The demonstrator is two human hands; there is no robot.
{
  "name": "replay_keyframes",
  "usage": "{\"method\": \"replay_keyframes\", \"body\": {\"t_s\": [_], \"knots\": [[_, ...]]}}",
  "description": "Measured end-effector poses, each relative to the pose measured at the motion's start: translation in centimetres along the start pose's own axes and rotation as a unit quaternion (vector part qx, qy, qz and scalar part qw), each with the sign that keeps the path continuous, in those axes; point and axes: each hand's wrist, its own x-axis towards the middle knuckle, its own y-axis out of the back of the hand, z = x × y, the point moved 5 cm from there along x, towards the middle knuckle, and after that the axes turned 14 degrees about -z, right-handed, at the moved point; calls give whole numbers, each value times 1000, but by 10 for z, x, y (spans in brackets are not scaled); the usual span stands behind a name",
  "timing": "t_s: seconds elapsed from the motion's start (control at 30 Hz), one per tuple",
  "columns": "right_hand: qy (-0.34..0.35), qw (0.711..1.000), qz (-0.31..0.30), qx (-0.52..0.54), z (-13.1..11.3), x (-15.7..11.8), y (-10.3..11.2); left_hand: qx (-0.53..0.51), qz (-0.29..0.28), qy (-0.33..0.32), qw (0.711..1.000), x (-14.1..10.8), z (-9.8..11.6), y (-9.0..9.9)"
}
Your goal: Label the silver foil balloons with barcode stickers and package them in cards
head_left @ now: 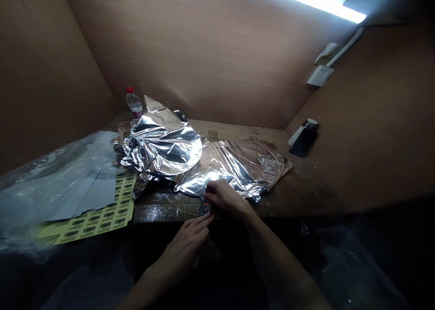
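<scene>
A crumpled, shiny silver foil piece [224,162], which looks like a flat foil balloon, lies along the front of the table. From its near edge a narrow dark tail [204,207] hangs towards me, over the table's edge. My right hand [224,196] is closed, its fingertips pinching the top of this tail. Just below, my left hand [192,237] has its fingers pressed together around the tail's lower end. Whether anything else is between the fingers is hidden. More bunched foil [163,147] overlaps on the left.
On the left, clear plastic wrap [61,165] and white paper [98,190] cover part of a yellow label sheet [102,219]. A red-capped bottle [134,104] stands behind the foil. At the right wall are a dark phone-like object [303,142] and a socket [320,75].
</scene>
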Motion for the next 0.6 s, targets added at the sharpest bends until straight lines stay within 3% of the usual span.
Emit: {"method": "replay_keyframes", "body": {"t_s": [0.07, 0.17, 0.27, 0.33, 0.4, 0.47, 0.6], "knots": [[-24, 998, 45, -29, 0, -8, 4, -40, 7, -4, 999, -2, -1, 3], [-35, 994, 100, -14, -4, -41, 7, -168, 40, 23, 985, -4, -4, 15], [24, 990, 21, 140, -9, -85, -9, -295, 65, 62, 951, 6, -7, 35], [25, 974, -16, 223, -5, -117, -18, -320, 55, 59, 944, 27, -6, 50], [-13, 963, -7, 268, 8, -147, -18, -283, 57, 50, 956, 60, -1, 64], [-50, 955, -6, 292, 23, -173, -15, -180, 62, 30, 981, 101, 12, 68], [-77, 950, -39, 301, 44, -211, -10, 34, -14, 19, 999, 169, 44, 40]]}}
